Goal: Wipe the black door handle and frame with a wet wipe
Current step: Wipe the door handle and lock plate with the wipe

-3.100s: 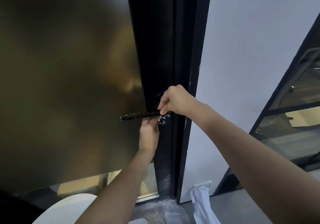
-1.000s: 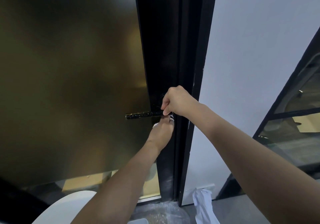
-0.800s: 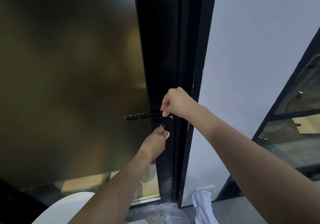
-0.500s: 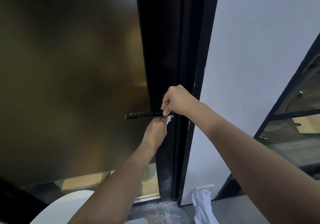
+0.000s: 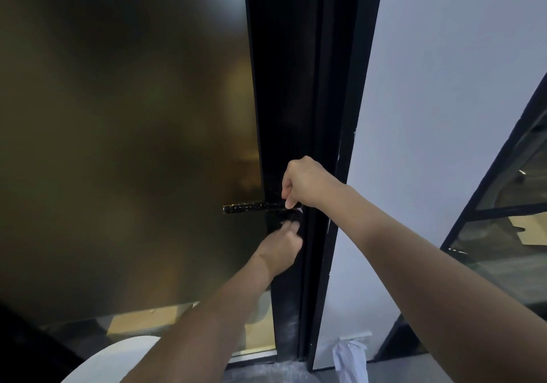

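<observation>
- Your right hand: grip closed over the inner end of the black door handle.
- Your left hand: just below the handle, fingers curled; wet wipe not clearly visible, so its grip can't be told.
- Black door frame: upright, behind both hands.
- White wall: right of the frame.

Dim, warm light. The smoky, gold-tinted glass door panel shows only soft, blurred reflections with a brighter patch near its right edge. The matte black metal door frame swallows detail. The plain white wall is evenly lit. Wide-angle bending curves the edges.
</observation>
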`<state>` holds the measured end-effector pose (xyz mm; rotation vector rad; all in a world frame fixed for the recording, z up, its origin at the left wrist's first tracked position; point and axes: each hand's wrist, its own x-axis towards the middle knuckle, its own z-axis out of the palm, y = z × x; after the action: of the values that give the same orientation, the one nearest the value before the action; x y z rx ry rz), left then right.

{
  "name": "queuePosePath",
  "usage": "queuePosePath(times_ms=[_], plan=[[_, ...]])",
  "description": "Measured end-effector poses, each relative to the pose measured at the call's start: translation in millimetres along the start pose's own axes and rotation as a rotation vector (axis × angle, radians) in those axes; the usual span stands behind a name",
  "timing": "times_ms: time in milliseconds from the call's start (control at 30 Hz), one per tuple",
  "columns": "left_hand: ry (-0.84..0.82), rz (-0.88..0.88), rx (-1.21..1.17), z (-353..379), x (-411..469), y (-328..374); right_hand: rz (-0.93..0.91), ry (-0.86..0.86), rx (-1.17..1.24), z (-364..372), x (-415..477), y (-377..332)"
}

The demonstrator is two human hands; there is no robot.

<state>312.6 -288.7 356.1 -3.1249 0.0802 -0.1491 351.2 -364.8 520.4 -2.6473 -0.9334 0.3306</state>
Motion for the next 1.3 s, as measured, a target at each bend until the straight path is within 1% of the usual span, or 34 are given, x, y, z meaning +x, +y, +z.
queuePosePath(times_ms=[33,67,100,133,167,200,233,267,300,333,467,500,600,667,700,767,833,933,1000,1100,1167,1233,1300], plan=[[-0.054,0.018,0.038,-4,-7,-1,-0.009,0.014,-0.005,0,0,1],[-0.063,0.057,0.067,-1,-10,-4,-0.017,0.025,-0.006,0,0,2],[-0.043,0.022,0.008,2,-13,-7,-0.021,0.028,-0.008,-1,0,2],[0.012,-0.042,-0.027,6,-14,-13,-0.024,0.022,-0.013,-1,0,2],[0.066,-0.125,0.014,-3,-15,-14,-0.027,0.016,-0.021,-2,0,1],[0.157,-0.216,-0.044,-11,-14,-14,-0.032,0.012,-0.032,-3,0,1],[0.037,-0.179,0.015,-10,-14,-18,-0.040,0.007,-0.044,-4,0,0],[0.183,-0.152,-0.070,-11,-10,-22,-0.045,-0.002,-0.057,-5,0,-1],[0.209,-0.201,-0.276,-7,-7,-18,-0.048,-0.008,-0.069,-6,-1,-1],[0.213,-0.208,-0.468,-14,-6,-15,-0.049,-0.009,-0.080,-6,-2,-2],[0.296,-0.384,-0.669,-13,-4,-14,-0.053,0.019,-0.103,-6,-3,-1],[0.341,-0.468,-0.694,-12,-8,-15,-0.054,0.024,-0.111,-6,-4,-1],[0.462,-0.762,-0.908,-11,-15,-18,-0.053,0.023,-0.131,-6,-3,-1],[0.583,-0.865,-1.067,-15,-12,-11,-0.047,0.007,-0.135,-8,-1,-2],[0.619,-0.877,-1.116,-18,-9,-5,-0.044,-0.003,-0.137,-9,0,-3],[0.646,-0.830,-1.172,-25,-5,8,-0.040,-0.024,-0.160,-10,3,-6],[0.615,-0.807,-1.192,-19,-2,10,-0.025,-0.033,-0.188,-10,5,-8],[0.453,-0.872,-1.134,-6,0,2,-0.009,-0.036,-0.204,-10,7,-9],[0.396,-0.893,-1.099,1,-1,0,0.003,-0.050,-0.200,-11,8,-9],[0.495,-0.790,-1.115,-3,3,11,0.018,-0.052,-0.216,-11,10,-12],[0.523,-0.755,-1.115,-10,8,19,0.023,-0.042,-0.230,-9,11,-13],[0.494,-0.798,-1.127,-7,15,20,0.028,-0.025,-0.239,-7,13,-14],[0.463,-0.895,-1.131,-2,16,18,0.040,-0.017,-0.245,-6,13,-14]])
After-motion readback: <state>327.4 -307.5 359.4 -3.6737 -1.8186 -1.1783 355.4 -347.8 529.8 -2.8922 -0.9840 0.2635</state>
